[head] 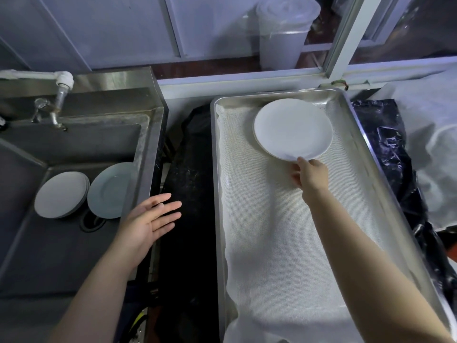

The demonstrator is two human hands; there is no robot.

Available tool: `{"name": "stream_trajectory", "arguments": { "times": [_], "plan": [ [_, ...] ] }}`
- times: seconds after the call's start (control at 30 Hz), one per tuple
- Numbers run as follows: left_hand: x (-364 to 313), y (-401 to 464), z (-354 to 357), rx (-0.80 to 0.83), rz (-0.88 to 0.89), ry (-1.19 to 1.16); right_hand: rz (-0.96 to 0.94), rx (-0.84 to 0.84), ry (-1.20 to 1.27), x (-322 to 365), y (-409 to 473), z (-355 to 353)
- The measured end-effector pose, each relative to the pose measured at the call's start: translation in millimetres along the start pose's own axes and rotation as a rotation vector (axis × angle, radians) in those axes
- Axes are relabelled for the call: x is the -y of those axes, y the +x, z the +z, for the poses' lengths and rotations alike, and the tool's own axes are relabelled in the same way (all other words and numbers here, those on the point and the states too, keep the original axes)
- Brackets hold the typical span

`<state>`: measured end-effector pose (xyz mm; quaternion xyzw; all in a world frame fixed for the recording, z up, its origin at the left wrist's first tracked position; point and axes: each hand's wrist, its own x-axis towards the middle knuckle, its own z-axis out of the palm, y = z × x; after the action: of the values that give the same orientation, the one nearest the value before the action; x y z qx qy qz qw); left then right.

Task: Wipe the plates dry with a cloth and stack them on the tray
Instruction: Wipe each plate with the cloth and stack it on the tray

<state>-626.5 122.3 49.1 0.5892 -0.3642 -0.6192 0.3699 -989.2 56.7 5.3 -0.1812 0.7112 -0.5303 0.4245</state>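
Head camera, looking down at a kitchen wash station. On the right, a long rectangular stainless-steel tray (pixel 356 125) is lined with a white woven cloth (pixel 272 243). A round white plate (pixel 293 128) sits at the far end of the tray, on the cloth. The right hand (pixel 310 175) reaches forward and pinches the plate's near rim, thumb on top and fingers curled beneath it; whether the plate lies fully flat or is slightly lifted at that edge cannot be told.

On the left, a deep stainless-steel sink (pixel 74 144) has a metal tap (pixel 55 110) on its back wall. Inside it, a small stack of round white plates (pixel 61 194) lies tilted on the sink floor, and just beside it a single pale plate (pixel 110 190) leans against the sink's right wall. The left hand (pixel 148 220) hovers over the sink's right edge, palm up, fingers straight and spread, holding nothing.

Black plastic sheeting (pixel 188 194) fills the gap between sink and tray.
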Motion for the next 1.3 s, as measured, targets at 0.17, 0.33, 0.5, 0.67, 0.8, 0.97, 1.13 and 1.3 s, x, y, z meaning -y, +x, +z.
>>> {"name": "stream_trajectory", "arguments": {
  "times": [0.17, 0.33, 0.5, 0.67, 0.8, 0.97, 1.13, 1.3],
  "plan": [
    [1.0, -3.1, -9.1, 0.012, 0.001, -0.026, 0.214, 0.201, 0.207, -9.1, -35.3, -4.6],
    [4.0, -8.5, -24.7, 0.031, 0.011, -0.057, 0.271, 0.405, 0.286, -21.8, -86.4, 0.5],
    [10.4, -22.5, -57.9, 0.049, 0.015, -0.114, 0.297, 0.526, 0.314, -33.7, -143.2, 20.7],
    [17.0, -45.7, -116.3, 0.044, 0.024, -0.197, 0.261, 0.598, 0.257, -44.5, -207.0, 57.9],
    [20.2, -74.1, -183.2, -0.014, 0.041, -0.251, 0.259, 0.610, 0.196, -56.2, -266.4, 108.1],
    [31.0, -114.0, -279.2, -0.103, 0.046, -0.289, 0.278, 0.622, 0.144, -82.5, -340.3, 184.5],
    [41.5, -148.1, -367.5, -0.197, 0.041, -0.344, 0.364, 0.655, 0.160, -111.7, -397.7, 256.9],
    [50.0, -164.8, -429.1, -0.311, 0.033, -0.409, 0.392, 0.676, 0.062, -131.6, -428.0, 314.1]
  ]
}}
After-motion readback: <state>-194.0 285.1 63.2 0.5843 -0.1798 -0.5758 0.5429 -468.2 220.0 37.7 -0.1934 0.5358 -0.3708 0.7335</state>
